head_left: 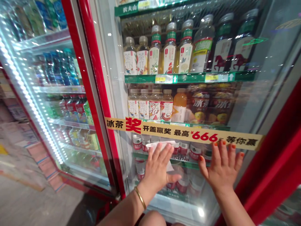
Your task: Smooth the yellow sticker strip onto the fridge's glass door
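Observation:
My left hand [158,168] lies with fingers stretched out over a white paper tissue [169,167], pressing it flat to the glass door [188,194] of a drinks fridge. A gold bangle [140,198] circles the left wrist. To the right, my right hand [222,166] has its fingers spread against the same glass, holding nothing. Its fingertips reach the lower edge of a yellow printed strip [181,131] stuck across the door. Part of the tissue is hidden under the left hand.
Behind the glass, shelves hold rows of bottled drinks [169,51]. A red frame [263,169] borders the door on the right. A second lit fridge [68,89] stands at left, with stacked cartons [44,157] beside it on the grey floor [21,204].

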Tool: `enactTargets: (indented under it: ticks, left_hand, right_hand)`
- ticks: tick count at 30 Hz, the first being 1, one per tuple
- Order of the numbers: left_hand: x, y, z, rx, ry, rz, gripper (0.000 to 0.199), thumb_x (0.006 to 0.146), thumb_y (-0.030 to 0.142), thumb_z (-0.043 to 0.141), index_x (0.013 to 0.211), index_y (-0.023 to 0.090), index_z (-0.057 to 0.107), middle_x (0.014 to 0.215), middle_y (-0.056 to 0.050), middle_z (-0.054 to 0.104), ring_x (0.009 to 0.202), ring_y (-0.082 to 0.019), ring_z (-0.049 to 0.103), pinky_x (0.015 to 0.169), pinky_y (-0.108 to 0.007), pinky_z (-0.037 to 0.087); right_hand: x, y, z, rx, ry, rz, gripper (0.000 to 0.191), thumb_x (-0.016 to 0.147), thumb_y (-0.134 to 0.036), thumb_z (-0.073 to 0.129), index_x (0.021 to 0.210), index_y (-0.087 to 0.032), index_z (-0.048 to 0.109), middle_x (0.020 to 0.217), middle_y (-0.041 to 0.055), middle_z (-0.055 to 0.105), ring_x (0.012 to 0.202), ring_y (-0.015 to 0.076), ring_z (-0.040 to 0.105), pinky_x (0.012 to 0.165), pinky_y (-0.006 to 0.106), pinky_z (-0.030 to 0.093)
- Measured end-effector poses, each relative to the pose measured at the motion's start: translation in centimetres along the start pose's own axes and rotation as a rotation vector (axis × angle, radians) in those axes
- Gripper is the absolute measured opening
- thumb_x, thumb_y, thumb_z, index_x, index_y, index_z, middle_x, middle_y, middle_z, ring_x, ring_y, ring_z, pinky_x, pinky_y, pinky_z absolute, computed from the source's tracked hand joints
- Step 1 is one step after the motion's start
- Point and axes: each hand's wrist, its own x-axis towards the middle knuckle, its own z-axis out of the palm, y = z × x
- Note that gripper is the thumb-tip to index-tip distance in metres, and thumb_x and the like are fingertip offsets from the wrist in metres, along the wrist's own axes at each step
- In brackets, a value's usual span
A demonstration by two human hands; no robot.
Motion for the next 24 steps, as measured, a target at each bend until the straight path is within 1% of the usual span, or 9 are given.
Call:
enactTargets:
  ticks: [3,6,8,11,14,17,20,22,24]
  left_hand:
    - [-1.0,-0.6,-0.2,0.021,0.000,0.042,0.093,0.102,0.082,0.023,0.175,0.023,0.026,0.169,-0.006,0.054,0.173,-0.023,0.014,0.143,-0.049,0.002]
    - [-0.6,-1.3,-0.9,0.034,0.052,-0.121,0.092,0.106,0.077,0.023,0.175,0.017,0.024,0.173,-0.012,0.046,0.173,-0.026,0.015,0.142,-0.050,0.006]
    - [0.0,-0.7,-1.1,0.028,0.058,-0.190,0.097,0.105,0.078,0.021,0.175,0.011,0.021,0.176,-0.016,0.040,0.173,-0.028,0.014,0.142,-0.050,0.008]
    - [0.4,0.1,-1.1,0.026,0.024,-0.124,0.099,0.104,0.080,0.020,0.175,0.011,0.021,0.174,-0.015,0.045,0.173,-0.028,0.014,0.142,-0.050,0.009]
    - [0.2,-1.4,-1.6,0.032,0.038,-0.042,0.088,0.107,0.075,0.026,0.175,0.018,0.025,0.170,-0.010,0.052,0.173,-0.026,0.017,0.142,-0.048,0.011]
    - [0.2,-2.9,-2.0,0.038,0.113,-0.192,0.083,0.110,0.066,0.032,0.175,0.016,0.025,0.176,-0.013,0.041,0.172,-0.027,0.020,0.142,-0.049,0.016]
    - [0.5,-1.0,-1.3,0.010,0.107,-0.278,0.084,0.110,0.066,0.029,0.175,0.014,0.022,0.179,-0.014,0.035,0.173,-0.030,0.016,0.141,-0.053,0.015]
    - [0.5,0.8,-0.5,-0.011,0.054,-0.183,0.087,0.108,0.069,0.029,0.175,0.013,0.023,0.177,-0.013,0.040,0.173,-0.030,0.016,0.142,-0.054,0.012]
    - [0.4,1.5,-0.2,-0.016,0.016,-0.089,0.087,0.108,0.070,0.033,0.175,0.015,0.024,0.174,-0.011,0.046,0.172,-0.028,0.019,0.142,-0.052,0.011]
  right_hand:
    - [0.2,-0.1,-0.1,0.003,0.013,-0.018,0.085,0.101,-0.044,0.062,0.176,-0.023,0.027,0.181,0.0127,0.035,0.169,0.0387,0.028,0.137,0.067,0.020]
    - [0.2,-0.1,-0.1,-0.009,0.017,-0.021,0.084,0.102,-0.044,0.061,0.176,-0.023,0.026,0.181,0.0119,0.034,0.170,0.0370,0.027,0.138,0.065,0.019]
    - [0.2,-0.2,-0.1,-0.010,0.014,-0.017,0.084,0.103,-0.044,0.060,0.176,-0.023,0.026,0.181,0.0119,0.034,0.170,0.0370,0.027,0.138,0.066,0.019]
    - [0.2,-0.1,-0.1,-0.002,0.019,-0.019,0.083,0.103,-0.044,0.059,0.176,-0.022,0.027,0.181,0.0119,0.034,0.169,0.0374,0.027,0.138,0.065,0.018]
    - [0.2,-0.1,-0.1,-0.004,0.027,-0.027,0.083,0.103,-0.044,0.059,0.176,-0.022,0.027,0.181,0.0116,0.033,0.170,0.0372,0.026,0.139,0.063,0.018]
    - [0.2,-0.1,-0.1,-0.006,0.018,-0.028,0.082,0.103,-0.045,0.058,0.176,-0.022,0.027,0.182,0.0109,0.032,0.170,0.0362,0.025,0.139,0.062,0.016]
    - [0.1,-0.1,-0.1,-0.008,0.006,-0.020,0.082,0.104,-0.045,0.057,0.176,-0.022,0.027,0.182,0.0112,0.032,0.170,0.0369,0.024,0.139,0.064,0.016]
    - [0.0,0.0,-0.1,-0.011,0.005,-0.015,0.083,0.103,-0.045,0.057,0.176,-0.022,0.026,0.182,0.0124,0.031,0.170,0.0386,0.025,0.138,0.065,0.017]
    - [-0.2,0.2,-0.1,-0.012,0.000,-0.016,0.083,0.102,-0.045,0.057,0.176,-0.021,0.027,0.182,0.0129,0.030,0.169,0.0399,0.025,0.137,0.066,0.018]
